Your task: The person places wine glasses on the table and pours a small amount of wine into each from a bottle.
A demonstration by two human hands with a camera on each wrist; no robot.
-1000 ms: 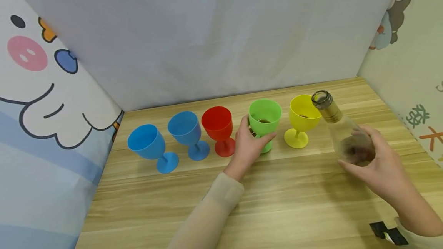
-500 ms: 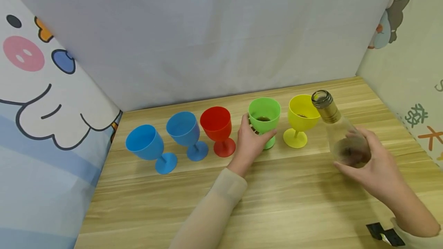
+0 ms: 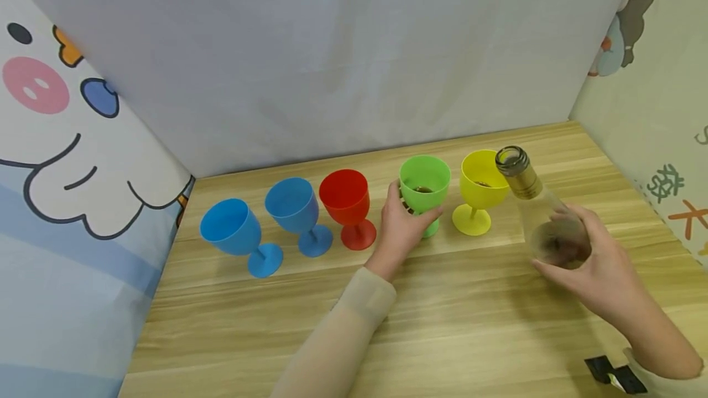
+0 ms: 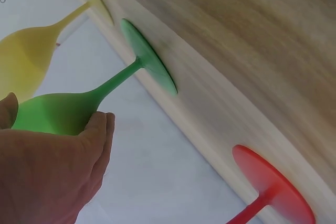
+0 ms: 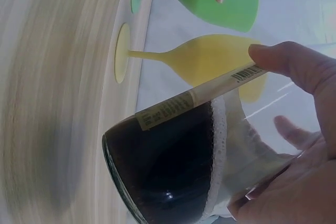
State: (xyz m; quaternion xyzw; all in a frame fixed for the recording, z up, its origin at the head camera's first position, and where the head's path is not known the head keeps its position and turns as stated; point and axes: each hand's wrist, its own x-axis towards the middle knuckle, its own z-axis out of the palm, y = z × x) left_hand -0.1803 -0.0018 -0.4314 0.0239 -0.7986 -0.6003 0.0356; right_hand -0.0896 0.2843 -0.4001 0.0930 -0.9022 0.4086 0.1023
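Observation:
My left hand (image 3: 401,226) grips the bowl of a green goblet (image 3: 424,180), thumb in front and fingers round the left side. A little dark liquid lies inside it. In the left wrist view the goblet's round base (image 4: 149,59) appears right at the tabletop. My right hand (image 3: 608,269) holds a clear glass bottle (image 3: 525,189) round its body, uncapped and leaning left, its mouth near the rim of the yellow goblet (image 3: 480,186). Dark, frothy liquid (image 5: 168,153) fills the bottle's lower part in the right wrist view. The yellow goblet also has some dark liquid.
Left of the green goblet stand a red goblet (image 3: 345,198) and two blue goblets, one nearer the red (image 3: 293,206) and one at the far left (image 3: 232,227). All are on a wood-grain table (image 3: 442,336), with a pale curtain (image 3: 354,60) behind.
The green goblet has shifted slightly right, closer to the yellow one, with my left hand still round it. The bottle has come slightly left. The head view has turned a little.

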